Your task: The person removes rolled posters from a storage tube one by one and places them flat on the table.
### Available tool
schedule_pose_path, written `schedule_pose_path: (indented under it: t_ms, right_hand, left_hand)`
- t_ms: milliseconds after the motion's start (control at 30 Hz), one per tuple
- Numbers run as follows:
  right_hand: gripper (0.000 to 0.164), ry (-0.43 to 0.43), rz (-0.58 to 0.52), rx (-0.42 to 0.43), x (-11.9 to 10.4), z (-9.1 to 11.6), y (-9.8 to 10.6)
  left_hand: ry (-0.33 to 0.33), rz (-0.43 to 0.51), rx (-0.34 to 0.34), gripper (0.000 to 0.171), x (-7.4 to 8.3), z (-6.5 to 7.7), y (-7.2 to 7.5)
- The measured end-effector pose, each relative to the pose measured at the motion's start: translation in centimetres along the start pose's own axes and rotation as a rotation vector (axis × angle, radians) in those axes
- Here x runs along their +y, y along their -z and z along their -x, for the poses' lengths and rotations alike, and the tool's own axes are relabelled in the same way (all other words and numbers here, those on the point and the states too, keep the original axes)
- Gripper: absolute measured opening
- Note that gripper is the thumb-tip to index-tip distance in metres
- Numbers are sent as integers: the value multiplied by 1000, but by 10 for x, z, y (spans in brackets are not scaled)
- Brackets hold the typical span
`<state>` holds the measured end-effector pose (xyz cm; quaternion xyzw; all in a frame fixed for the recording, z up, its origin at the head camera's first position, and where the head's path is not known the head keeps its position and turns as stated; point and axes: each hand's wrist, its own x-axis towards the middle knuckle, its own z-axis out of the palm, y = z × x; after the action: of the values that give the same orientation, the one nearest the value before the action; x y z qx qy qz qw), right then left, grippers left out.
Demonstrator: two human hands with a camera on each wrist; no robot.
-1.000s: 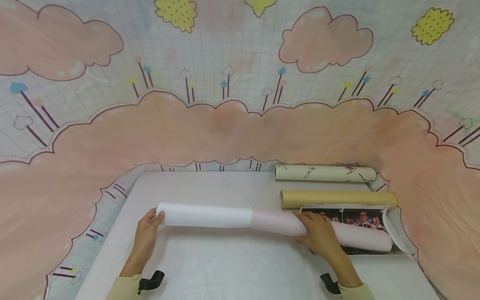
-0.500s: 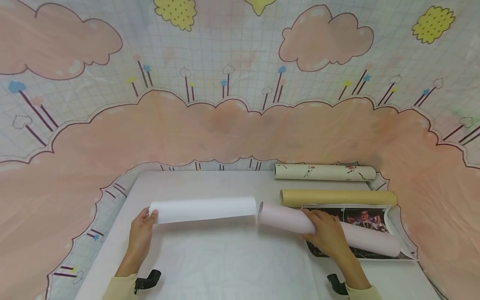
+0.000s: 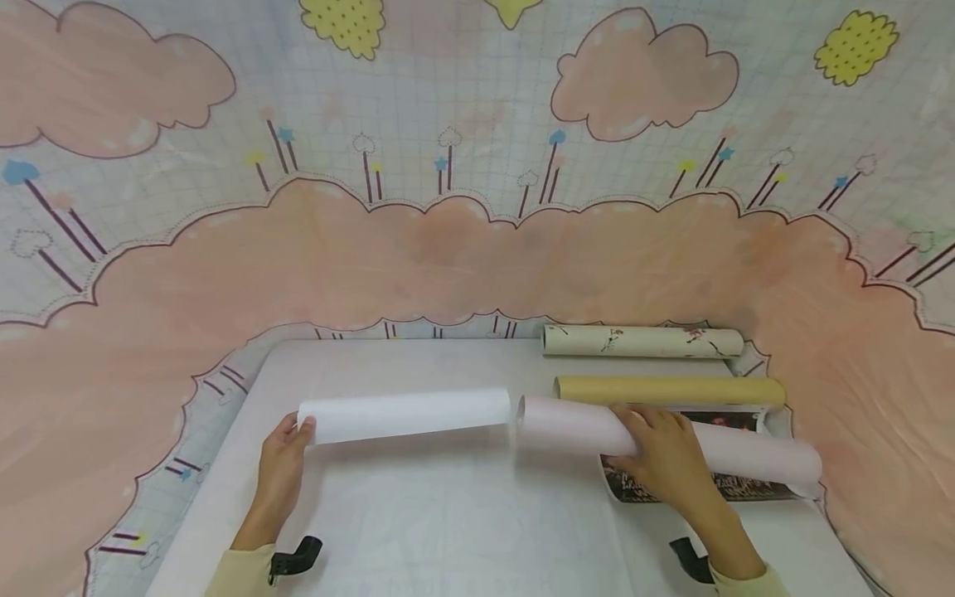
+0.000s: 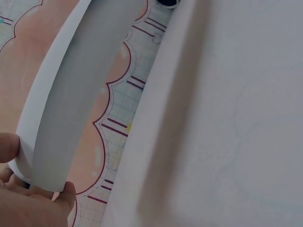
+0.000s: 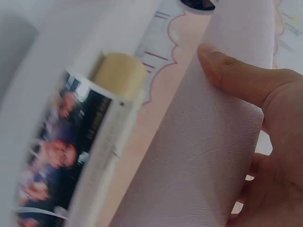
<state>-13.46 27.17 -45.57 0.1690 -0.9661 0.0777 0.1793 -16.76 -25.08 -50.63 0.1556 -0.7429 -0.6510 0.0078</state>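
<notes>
A curled white paper sheet [image 3: 403,417] is held above the table, its left end pinched between the thumb and fingers of my left hand [image 3: 279,468]. In the left wrist view the sheet [image 4: 71,109] curves along its length, with its greyish inner side showing. My right hand [image 3: 667,456] grips a pale pink paper roll [image 3: 761,452] around its middle, thumb on one side and fingers on the other. A fine wrinkled texture covers this roll [image 5: 189,156] in the right wrist view. The sheet's right end and the roll's left end are close together, with a narrow gap.
Behind the pink roll lies a yellow roll [image 3: 664,390], and farther back a cream roll with a floral print [image 3: 642,341]. A dark photo poster [image 3: 627,485] with curled edges lies under the pink roll. White cloth covers the table [image 3: 448,531]; a patterned curtain [image 3: 448,257] hangs behind.
My right hand has moved right with the pink roll, so its end has come away from the white sheet. The sheet has shifted slightly left and its right end has risen.
</notes>
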Motion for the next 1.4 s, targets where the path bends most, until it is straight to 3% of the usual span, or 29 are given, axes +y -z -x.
schedule_pose_path:
  t_ms: [233,467,733,1033,1233,1400]
  right_hand:
    - [84,135,129,-35,14,-21,30]
    - [83,159,162,-51,29,-34,45]
    - [81,185,173,-18,45,-56,49]
    - [80,213,180,-99,58,-89,46]
    - [80,253,151,-100,72,-114,38]
    - [77,318,171,-158,81,-125,29]
  left_hand:
    - [-2,-8,1,62,0,-1,-2]
    - [3,-2,-18,62,-2,-2,-6]
    - [5,-3,-38,62,0,-2,-9]
    - [-52,-34,-81,60,8,-10,-22]
    - [-33,-18,-88,58,8,-8,-24]
    - [-15,-13,-77,57,1,-2,-20]
